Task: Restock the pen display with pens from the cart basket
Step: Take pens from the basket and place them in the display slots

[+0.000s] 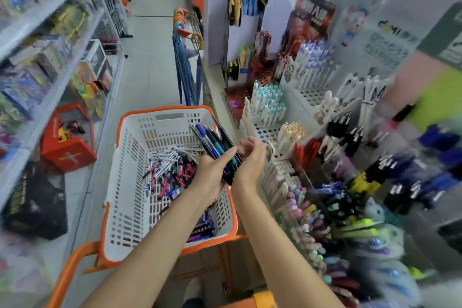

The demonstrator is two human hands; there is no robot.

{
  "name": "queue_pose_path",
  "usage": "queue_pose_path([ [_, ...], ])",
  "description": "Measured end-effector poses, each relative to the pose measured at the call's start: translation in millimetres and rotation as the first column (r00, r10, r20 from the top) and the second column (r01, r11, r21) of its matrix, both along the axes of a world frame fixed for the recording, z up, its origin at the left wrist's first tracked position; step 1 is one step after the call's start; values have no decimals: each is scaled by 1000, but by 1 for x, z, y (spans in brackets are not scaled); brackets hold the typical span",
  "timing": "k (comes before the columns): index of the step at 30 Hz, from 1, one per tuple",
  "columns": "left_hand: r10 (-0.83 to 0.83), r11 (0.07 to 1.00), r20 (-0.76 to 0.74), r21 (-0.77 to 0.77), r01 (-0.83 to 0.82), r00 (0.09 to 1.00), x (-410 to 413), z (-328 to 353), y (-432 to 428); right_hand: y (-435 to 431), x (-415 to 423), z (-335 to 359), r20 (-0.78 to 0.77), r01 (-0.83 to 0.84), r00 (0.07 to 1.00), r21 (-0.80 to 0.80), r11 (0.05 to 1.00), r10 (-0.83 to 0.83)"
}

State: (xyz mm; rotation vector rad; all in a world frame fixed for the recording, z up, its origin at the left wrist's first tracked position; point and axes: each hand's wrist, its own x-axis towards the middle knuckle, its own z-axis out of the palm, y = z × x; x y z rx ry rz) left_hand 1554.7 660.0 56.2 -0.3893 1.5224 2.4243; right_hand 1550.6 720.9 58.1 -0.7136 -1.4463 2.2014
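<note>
**Clerk:** Entry one, stock source?

**Checker:** White perforated plastic basket with an orange rim (130,147), lower centre of the frame, seated on the orange metal cart (65,271). Contents: a heap of loose pens (167,170), mixed colours, on its floor.

**Clerk:** Entry two, stock in hand?

**Checker:** Bundle of pens (212,139), with dark, blue and teal plastic barrels lying roughly parallel and slanting toward the upper left. Location: mid-frame, over the basket's right wall, between your hands. Your left hand (211,175) clasps it from the left, fingers laid across the barrels. Your right hand (251,157) cups its right side, fingers curled against it. Neither hand hangs slack.

**Clerk:** Entry three, destination?

**Checker:** Pen display (265,130), white tiered plastic racks pierced with round holes, right half of the frame, just beside the basket. Several holes in the near tiers stand vacant. Farther right the frame is blurred, so no count is possible.

**Clerk:** Step in hand?

**Checker:** By my reading, you are squaring up the bundle: picked, not yet placed.

**Clerk:** Next move calls for?

**Checker:** Keep the bundle in one hand and pinch off a single pen with the other. Turn it upright and seat it in a vacant hole among its own kind. Which rack suits these barrels cannot be told from here.
</note>
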Motion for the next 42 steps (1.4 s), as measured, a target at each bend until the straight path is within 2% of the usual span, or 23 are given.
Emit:
queue_pose_path([
  [8, -286, 958, -87, -12, 286, 954, 29, 34, 65, 62, 44, 22, -175, 220, 966, 166, 961, -191],
  [11, -388, 921, -94, -12, 388, 917, 39, 45, 89, 85, 65, 30, -180, 239, 962, 179, 954, -207],
  [13, -455, 889, -148, -24, 457, 878, 40, 55, 105, 107, 76, 43, -203, 275, 951, 220, 936, -232],
  [16, -585, 806, -222, -61, 588, 780, 40, 78, 130, 143, 87, 71, -194, 297, 950, 317, 901, -245],
  [19, -700, 713, -242, -168, 681, 672, 44, 95, 150, 176, 98, 99, -112, 301, 953, 456, 838, -282],
  [24, -835, 541, -292, -278, 794, 466, 47, 111, 174, 224, 127, 135, -72, 316, 925, 690, 652, -372],
  [27, -880, 455, -293, -283, 845, 375, 47, 120, 184, 244, 150, 146, -58, 284, 927, 755, 591, -371],
  [29, -900, 405, -301, -313, 859, 315, 46, 121, 191, 254, 167, 154, -117, 343, 909, 754, 561, -399],
  [30, -901, 404, -304, -326, 855, 309, 46, 122, 195, 259, 175, 157, -189, 425, 877, 733, 532, -441],
  [32, -881, 443, -312, -283, 851, 355, 46, 122, 203, 268, 192, 167, -362, 620, 756, 664, 418, -546],
  [34, -853, 485, -336, -230, 844, 399, 48, 122, 209, 277, 209, 172, -492, 729, 631, 640, 241, -600],
  [35, -842, 505, -338, -215, 836, 421, 50, 122, 211, 281, 216, 172, -526, 738, 597, 656, 158, -606],
  [37, -821, 537, -348, -199, 820, 453, 51, 120, 216, 288, 227, 167, -545, 710, 586, 702, 56, -600],
  [39, -813, 550, -344, -186, 814, 471, 52, 117, 219, 293, 231, 158, -539, 654, 612, 756, -12, -579],
  [42, -818, 539, -326, -151, 828, 473, 58, 115, 224, 297, 231, 142, -499, 568, 665, 821, -57, -556],
])
